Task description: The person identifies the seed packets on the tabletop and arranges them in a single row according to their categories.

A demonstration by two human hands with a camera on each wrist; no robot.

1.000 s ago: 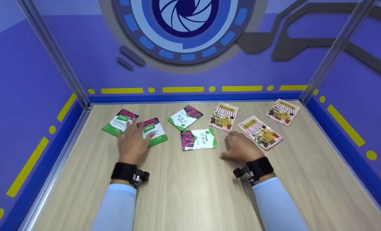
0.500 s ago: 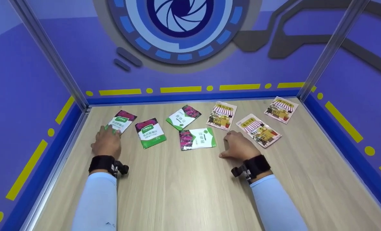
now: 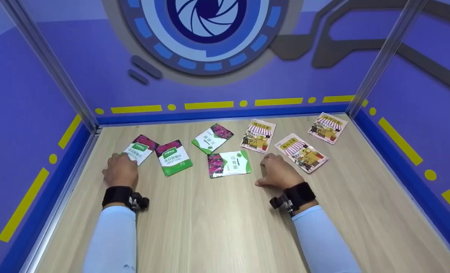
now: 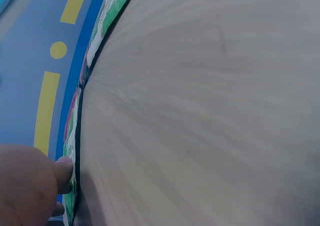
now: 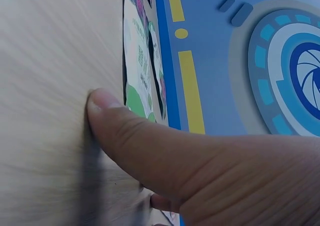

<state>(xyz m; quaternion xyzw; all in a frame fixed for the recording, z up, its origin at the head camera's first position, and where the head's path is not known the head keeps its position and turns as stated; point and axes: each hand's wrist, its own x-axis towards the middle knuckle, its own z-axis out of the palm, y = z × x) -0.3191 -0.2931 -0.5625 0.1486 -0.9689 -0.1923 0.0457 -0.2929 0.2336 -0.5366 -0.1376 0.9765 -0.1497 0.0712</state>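
Observation:
My left hand grips the lower left end of the leftmost green-and-white flower seed packet; in the left wrist view the thumb lies against the packet's face. Beside it is a similar seed packet, its upper left corner close to or touching the held one. On the table my right hand rests loosely curled, holding nothing, between a sideways green-and-white packet and a pink packet with a striped awning. The right fingertips are mostly hidden in the right wrist view.
Another green-and-white packet lies behind the sideways one. Two more pink packets, one upright and one tilted, lie toward the back right. Blue-purple walls enclose the wooden table at the back and sides.
My left hand moved left from between the two left packets to the leftmost one, gripped its lower end and drew it slightly toward me. The right hand has stayed in place.

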